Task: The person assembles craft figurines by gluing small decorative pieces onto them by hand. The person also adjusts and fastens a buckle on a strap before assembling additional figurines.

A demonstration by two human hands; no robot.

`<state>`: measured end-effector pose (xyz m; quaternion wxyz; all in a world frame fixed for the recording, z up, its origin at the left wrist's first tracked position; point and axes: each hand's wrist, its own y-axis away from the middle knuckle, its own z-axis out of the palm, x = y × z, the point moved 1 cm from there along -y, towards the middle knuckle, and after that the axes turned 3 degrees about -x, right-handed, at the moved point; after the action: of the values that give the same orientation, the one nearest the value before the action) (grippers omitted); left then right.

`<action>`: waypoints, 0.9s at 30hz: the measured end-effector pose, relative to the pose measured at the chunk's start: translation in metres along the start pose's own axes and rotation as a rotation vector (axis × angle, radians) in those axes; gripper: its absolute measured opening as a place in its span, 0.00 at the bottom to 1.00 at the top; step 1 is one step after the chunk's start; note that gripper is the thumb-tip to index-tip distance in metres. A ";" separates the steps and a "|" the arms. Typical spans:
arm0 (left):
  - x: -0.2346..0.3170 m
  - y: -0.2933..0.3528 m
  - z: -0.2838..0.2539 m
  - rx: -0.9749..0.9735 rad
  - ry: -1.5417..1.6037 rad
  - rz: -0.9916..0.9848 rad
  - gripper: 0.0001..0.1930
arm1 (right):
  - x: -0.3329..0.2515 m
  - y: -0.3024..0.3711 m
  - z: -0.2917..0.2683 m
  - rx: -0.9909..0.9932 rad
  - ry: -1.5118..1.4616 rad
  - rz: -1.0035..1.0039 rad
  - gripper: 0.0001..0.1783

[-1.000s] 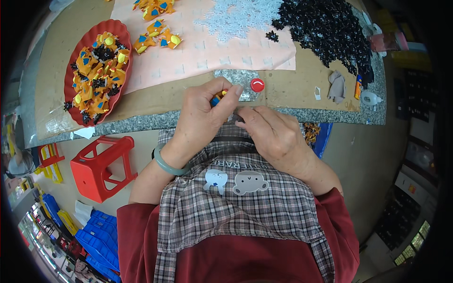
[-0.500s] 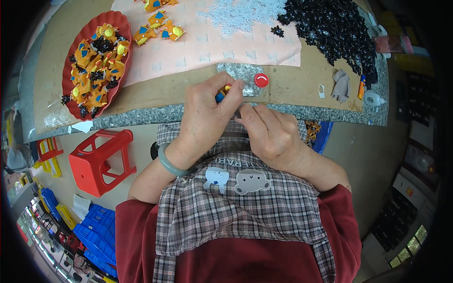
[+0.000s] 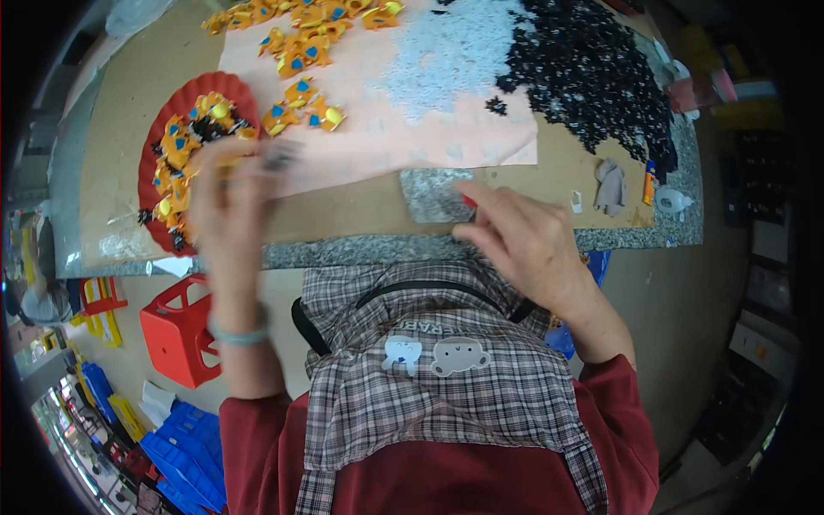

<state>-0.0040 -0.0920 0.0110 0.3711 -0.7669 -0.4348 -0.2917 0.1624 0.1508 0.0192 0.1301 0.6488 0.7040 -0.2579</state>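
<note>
My left hand (image 3: 225, 197), smeared by motion, is over the right side of a red scalloped tray (image 3: 245, 94). Orange shows between its fingers, and a blurred dark part (image 3: 281, 155) sticks out past the fingertips; it looks like an orange toy figure with a black piece. Inside the tray lie orange figures with yellow and blue patches (image 3: 178, 142) and black spiky pieces. My right hand (image 3: 536, 245) is open, thumb and index finger apart, its index fingertip over a small round red cap (image 3: 469, 201) that it partly hides. Under the cap is a grey speckled square patch (image 3: 425, 197).
Several orange figures (image 3: 305, 51), a pile of white pieces (image 3: 446, 60) and a heap of black pieces (image 3: 584, 77) are at the back. A grey cloth (image 3: 610, 187), an orange tube (image 3: 649, 182) and a white bottle (image 3: 673, 202) stand right. A red stool (image 3: 180, 335) is below left.
My left hand has left the middle and swung left to the tray with the orange figure. My right hand has parted from it and opened beside the red cap. The view has shifted.
</note>
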 end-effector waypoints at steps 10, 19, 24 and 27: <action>-0.039 -0.048 -0.038 0.197 -0.825 0.398 0.12 | 0.085 -0.013 -0.007 0.236 0.097 0.212 0.07; 0.000 -0.036 0.068 -0.208 -0.532 0.512 0.18 | 0.102 -0.056 0.012 0.211 0.252 0.274 0.11; -0.016 -0.045 0.075 -0.257 -0.574 0.543 0.19 | 0.102 -0.063 0.017 0.136 0.291 0.320 0.10; -0.020 -0.047 0.073 -0.254 -0.565 0.583 0.20 | 0.106 -0.062 0.016 0.139 0.318 0.278 0.09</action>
<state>-0.0456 -0.0248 -0.0305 0.2068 -0.9472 -0.2452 -0.0041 0.0865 0.2301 -0.0369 0.0070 0.7795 0.6000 -0.1799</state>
